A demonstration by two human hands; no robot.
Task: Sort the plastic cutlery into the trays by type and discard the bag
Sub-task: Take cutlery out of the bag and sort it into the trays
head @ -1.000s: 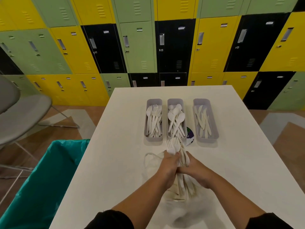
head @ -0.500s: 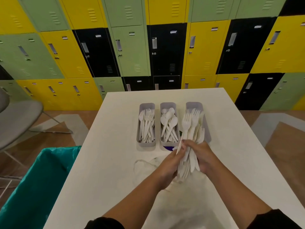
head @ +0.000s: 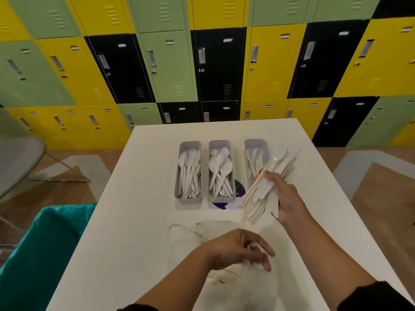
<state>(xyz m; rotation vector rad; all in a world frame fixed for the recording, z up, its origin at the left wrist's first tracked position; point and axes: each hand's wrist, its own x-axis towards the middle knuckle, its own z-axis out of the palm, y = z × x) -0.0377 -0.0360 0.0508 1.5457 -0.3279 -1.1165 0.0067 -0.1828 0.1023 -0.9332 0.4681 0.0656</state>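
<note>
A: The right hand (head: 286, 199) has swung its fistful of white plastic cutlery (head: 266, 187) clear of the left hand (head: 238, 249), fingers wrapped round the handles.

B: So sorting can resume. The left?

A: Curled, pinching the crumpled clear plastic bag (head: 224, 261) beneath it.

B: Containers?

A: Beyond the left hand: grey fork tray (head: 189, 199), grey spoon tray (head: 221, 198). Grey knife tray (head: 256, 145) behind the right hand's bundle. Teal-lined bin (head: 45, 243) left of the left hand.

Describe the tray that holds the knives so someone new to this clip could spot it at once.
On the white table stand three grey trays in a row. The knife tray is the rightmost one, partly hidden by the bundle of cutlery in the right hand. Its neighbours hold forks and spoons.
</note>
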